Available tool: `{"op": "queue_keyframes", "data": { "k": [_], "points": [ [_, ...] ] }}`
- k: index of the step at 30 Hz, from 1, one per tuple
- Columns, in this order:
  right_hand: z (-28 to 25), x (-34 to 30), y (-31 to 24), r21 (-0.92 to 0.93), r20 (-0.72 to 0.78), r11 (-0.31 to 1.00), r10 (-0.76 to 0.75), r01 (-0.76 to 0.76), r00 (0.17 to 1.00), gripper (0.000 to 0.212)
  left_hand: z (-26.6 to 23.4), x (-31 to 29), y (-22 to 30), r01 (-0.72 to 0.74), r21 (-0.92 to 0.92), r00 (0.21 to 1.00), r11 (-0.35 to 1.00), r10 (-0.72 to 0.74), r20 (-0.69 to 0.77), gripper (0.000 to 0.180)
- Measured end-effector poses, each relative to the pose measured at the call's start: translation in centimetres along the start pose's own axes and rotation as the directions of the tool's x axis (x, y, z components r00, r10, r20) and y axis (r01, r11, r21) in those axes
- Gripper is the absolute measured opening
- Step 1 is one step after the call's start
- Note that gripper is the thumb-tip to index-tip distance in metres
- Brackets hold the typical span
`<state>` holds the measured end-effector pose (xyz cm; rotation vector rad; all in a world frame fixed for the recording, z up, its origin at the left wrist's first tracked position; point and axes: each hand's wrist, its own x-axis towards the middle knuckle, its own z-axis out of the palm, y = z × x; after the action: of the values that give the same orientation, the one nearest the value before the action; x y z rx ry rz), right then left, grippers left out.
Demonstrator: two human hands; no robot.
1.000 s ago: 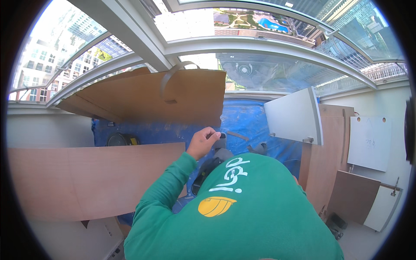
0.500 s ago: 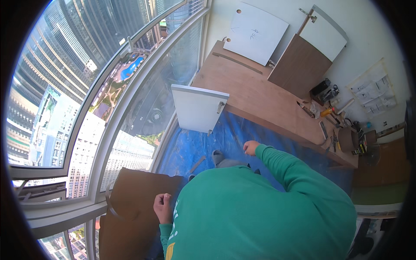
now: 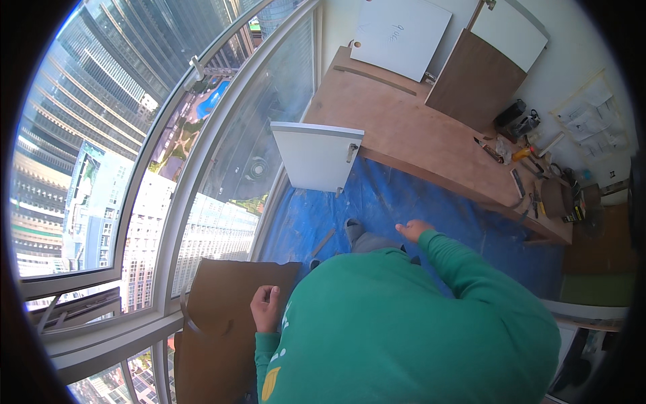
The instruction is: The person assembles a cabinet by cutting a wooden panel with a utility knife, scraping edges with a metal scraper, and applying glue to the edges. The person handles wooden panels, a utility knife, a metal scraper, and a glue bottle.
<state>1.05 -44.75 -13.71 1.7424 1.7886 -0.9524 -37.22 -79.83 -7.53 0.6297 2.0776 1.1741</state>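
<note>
Over the brown board [image 3: 232, 279] by the window, my left hand [image 3: 266, 310] hangs with its fingers loosely curled in; nothing shows in it. My right hand [image 3: 414, 231] is held out in front of me above the blue plastic sheet [image 3: 387, 192], fingers partly stretched and no object in them. Nearest ahead of my hands, a white cabinet door [image 3: 315, 158] with metal hinges stands tilted on the sheet against the wooden bench [image 3: 410, 128]. Both hands are apart from it.
On the bench, a white panel [image 3: 400, 40] and a brown-and-white panel [image 3: 481, 77] lean against the wall. Several hand tools [image 3: 521, 165] and a tape roll [image 3: 555, 195] lie at its right end. A thin strip [image 3: 323, 242] lies on the sheet. Tall windows [image 3: 222, 158] line the left.
My view has shifted, so the bench and door sit slightly higher and further right. My right hand's fingers have loosened from a closer curl. Neither hand has picked anything up.
</note>
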Motion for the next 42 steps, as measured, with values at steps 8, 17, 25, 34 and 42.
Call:
{"op": "queue_keyframes", "data": {
  "k": [8, 17, 25, 34, 42],
  "points": [
    [8.6, 5.8, 8.4, -0.125, 0.338, 0.982, -0.089, 0.139, 0.937, 0.081, 0.2, -1.6, -1.7, 0.066, -0.016, 0.998, 0.998, -0.067, -0.017, 0.024],
    [12.3, 7.5, 7.0, 0.370, 0.255, 0.929, -0.115, 0.013, 0.960, 0.106, -0.1, -2.5, -2.4, 0.110, 0.012, 0.994, 0.994, -0.110, 0.004, 0.025],
    [7.0, 1.6, -1.5, 0.608, 0.502, 0.719, -0.020, -0.336, 0.865, 0.086, -0.6, -2.0, -2.3, 0.103, 0.036, 0.995, 0.994, -0.103, -0.005, 0.028],
    [7.0, 4.3, -0.5, 0.273, 0.352, 0.962, -0.097, -0.003, 0.931, 0.087, -0.9, -2.4, -3.7, 0.090, 0.042, 0.996, 0.995, -0.089, -0.006, 0.026],
    [6.5, 5.1, -0.6, 0.066, 0.231, 0.988, -0.148, 0.136, 0.962, 0.068, -1.3, -2.9, -3.9, 0.155, 0.050, 0.988, 0.987, -0.154, -0.027, 0.029]
  ]
}}
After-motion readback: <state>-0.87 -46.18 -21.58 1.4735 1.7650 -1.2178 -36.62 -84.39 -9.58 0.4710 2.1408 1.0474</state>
